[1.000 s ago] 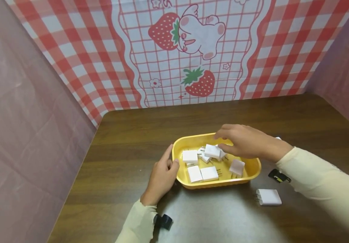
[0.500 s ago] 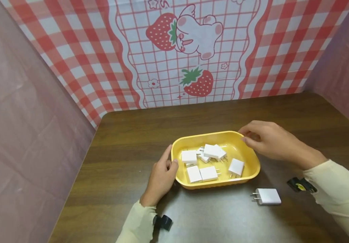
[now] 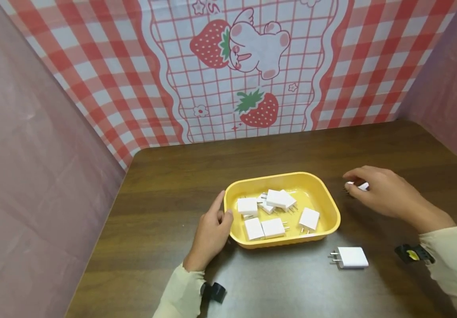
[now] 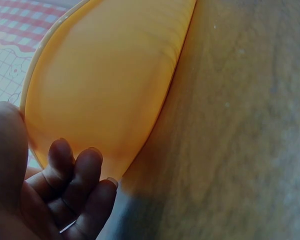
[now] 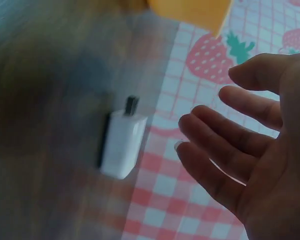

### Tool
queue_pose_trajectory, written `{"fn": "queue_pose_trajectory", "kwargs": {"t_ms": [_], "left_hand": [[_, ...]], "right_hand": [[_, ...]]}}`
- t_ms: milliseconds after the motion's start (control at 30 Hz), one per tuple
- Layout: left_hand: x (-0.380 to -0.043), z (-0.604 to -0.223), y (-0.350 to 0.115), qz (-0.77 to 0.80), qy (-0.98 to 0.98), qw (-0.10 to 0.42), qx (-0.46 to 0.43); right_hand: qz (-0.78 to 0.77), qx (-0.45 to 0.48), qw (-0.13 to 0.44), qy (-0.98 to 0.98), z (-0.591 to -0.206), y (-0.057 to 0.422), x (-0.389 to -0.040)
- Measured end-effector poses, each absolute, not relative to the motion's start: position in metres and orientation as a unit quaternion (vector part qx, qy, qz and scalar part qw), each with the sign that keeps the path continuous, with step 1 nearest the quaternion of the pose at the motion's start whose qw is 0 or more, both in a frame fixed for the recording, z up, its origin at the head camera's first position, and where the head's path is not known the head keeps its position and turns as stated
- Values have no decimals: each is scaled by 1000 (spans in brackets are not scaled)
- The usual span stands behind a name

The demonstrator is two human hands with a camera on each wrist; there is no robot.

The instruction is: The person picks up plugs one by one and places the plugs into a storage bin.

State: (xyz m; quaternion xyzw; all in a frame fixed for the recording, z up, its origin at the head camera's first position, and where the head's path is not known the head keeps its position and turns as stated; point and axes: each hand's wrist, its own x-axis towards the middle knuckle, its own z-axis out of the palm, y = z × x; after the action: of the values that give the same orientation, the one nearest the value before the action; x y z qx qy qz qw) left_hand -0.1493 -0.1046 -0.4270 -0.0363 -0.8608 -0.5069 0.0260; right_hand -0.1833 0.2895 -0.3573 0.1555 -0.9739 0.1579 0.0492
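A yellow plastic basket (image 3: 282,240) holds several white plug chargers (image 3: 278,198) with metal prongs. At its left end my left hand (image 3: 209,232) grips the basket, forefinger along the end wall and thumb at the rim. The left wrist view shows its other fingers (image 4: 85,175) curled beside the basket's outer wall. Right of the basket, my right hand (image 3: 387,192) reaches over a white charger (image 3: 363,186) that it partly hides, thumb and forefinger parted around it. In the right wrist view the fingers (image 5: 230,145) are loosely bent, and a charger (image 5: 124,142) lies apart from them.
One more white charger (image 3: 352,257) lies on the brown wooden table (image 3: 165,190), in front of the basket's right end, prongs to the left. A red-and-white checked cloth (image 3: 105,66) hangs behind the table, with pinkish cloth (image 3: 33,176) at the sides.
My right hand has moved from above the basket, past its right rim, to the charger on the table at the right. My left hand has stayed at the basket's left end.
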Motion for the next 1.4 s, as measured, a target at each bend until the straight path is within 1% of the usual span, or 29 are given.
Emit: {"fn": "queue_pose_trajectory", "kwargs": {"t_ms": [100, 233, 467, 633, 767, 867, 1200, 1400], "left_hand": [[-149, -428, -105, -507, -861, 25, -36], [-150, -427, -105, -511, -858, 25, -35], [-150, -428, -106, -513, -858, 27, -33], [-149, -427, -105, -512, -858, 22, -30], [-148, -427, -104, -515, -857, 18, -30], [-148, -427, -103, -516, -856, 18, -29], [-149, -425, -103, -513, -858, 16, -27], [-148, -425, -103, -511, -859, 15, -28]], "right_hand": [[145, 138, 35, -979, -363, 300, -181], [128, 128, 33, -983, -369, 310, -181], [88, 124, 14, -988, -377, 320, -190], [77, 135, -10, -988, -385, 326, -195], [78, 132, -43, -987, -390, 328, -196], [76, 137, -54, -986, -392, 329, -195], [84, 136, -38, -986, -395, 329, -194], [94, 119, -25, -988, -397, 325, -193]]}}
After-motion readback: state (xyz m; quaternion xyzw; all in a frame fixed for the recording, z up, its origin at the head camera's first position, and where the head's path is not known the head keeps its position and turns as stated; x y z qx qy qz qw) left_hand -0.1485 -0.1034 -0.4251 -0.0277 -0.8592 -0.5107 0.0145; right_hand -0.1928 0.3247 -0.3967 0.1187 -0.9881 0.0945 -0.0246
